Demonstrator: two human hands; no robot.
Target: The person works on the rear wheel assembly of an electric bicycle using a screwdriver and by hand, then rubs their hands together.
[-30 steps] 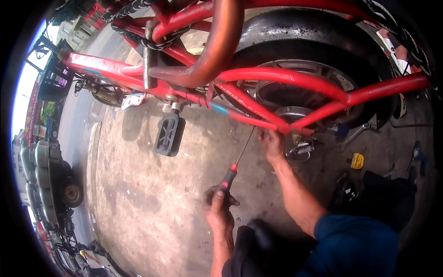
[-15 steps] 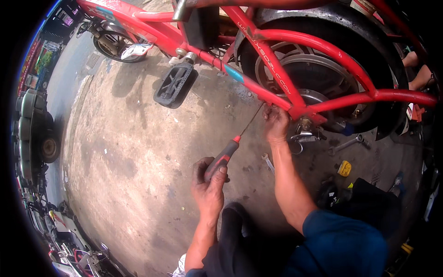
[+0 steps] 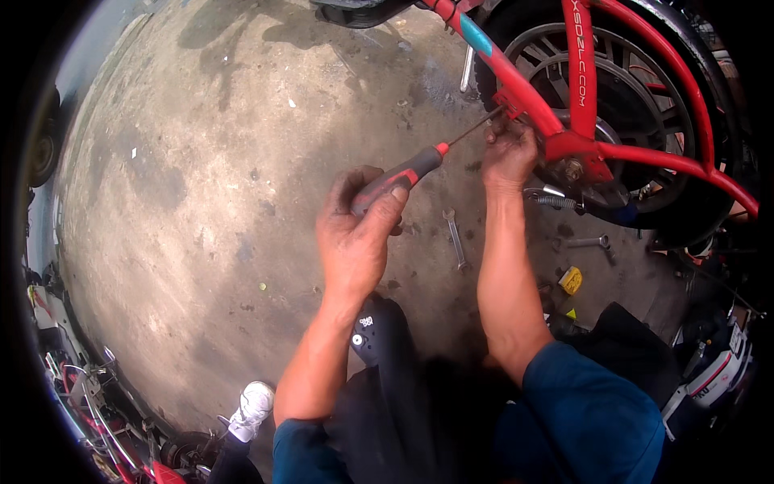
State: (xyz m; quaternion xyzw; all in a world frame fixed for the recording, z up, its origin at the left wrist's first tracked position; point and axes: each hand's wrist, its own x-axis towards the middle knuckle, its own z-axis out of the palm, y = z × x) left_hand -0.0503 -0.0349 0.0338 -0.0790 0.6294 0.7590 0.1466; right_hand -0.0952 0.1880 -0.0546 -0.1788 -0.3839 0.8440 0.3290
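My left hand [image 3: 355, 234] is wrapped round the grey and red handle of a screwdriver [image 3: 405, 179]. Its thin shaft slants up to the right, and the tip meets or nearly meets a small bracket [image 3: 506, 103] under the lower tube of a red bike frame [image 3: 528, 95]. Close beside the tip, my right hand [image 3: 509, 153] has its fingers curled up under that tube. Whatever those fingers pinch is hidden. Right of this hand are the frame's rear joint and a spring [image 3: 556, 202]. The rear wheel [image 3: 613, 81] stands behind the tube.
On the stained concrete lie a small open-ended wrench [image 3: 455, 240], a larger wrench [image 3: 587, 242] and a yellow object [image 3: 571, 281]. A pedal [image 3: 363, 11] juts in at the top. A white shoe [image 3: 256, 407] and parked bikes are at lower left.
The view has shifted, so the bike now sits higher and further right. The screwdriver lies at a flatter angle, its tip still at the lower tube. My right hand stays under the tube.
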